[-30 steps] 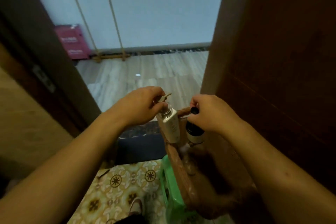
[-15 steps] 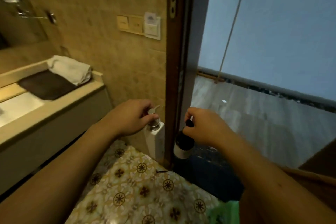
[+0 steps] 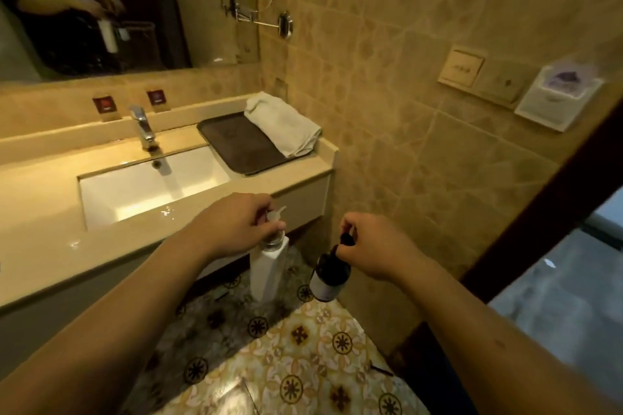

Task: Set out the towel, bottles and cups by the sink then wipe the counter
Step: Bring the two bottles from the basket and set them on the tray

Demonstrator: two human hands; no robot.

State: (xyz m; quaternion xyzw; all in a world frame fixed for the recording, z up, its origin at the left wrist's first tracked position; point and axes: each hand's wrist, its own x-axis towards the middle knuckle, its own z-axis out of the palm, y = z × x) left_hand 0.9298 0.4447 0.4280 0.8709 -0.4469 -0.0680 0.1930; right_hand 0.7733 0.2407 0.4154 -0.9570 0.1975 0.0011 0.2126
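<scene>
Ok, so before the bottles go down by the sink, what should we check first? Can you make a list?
1. White pump bottle held firmly: ok, the left hand grips it at the neck.
2. Dark bottle held firmly: cannot tell, the right hand only pinches its cap and it hangs tilted.
3. Room on the dark tray: ok, the near part is bare.
4. Towel set out: ok, it lies folded along the tray's right side.
5. Counter dry: not ok, wet glints show on the front edge beside the sink.
6. Cups ready: cannot tell, none in view.
</scene>
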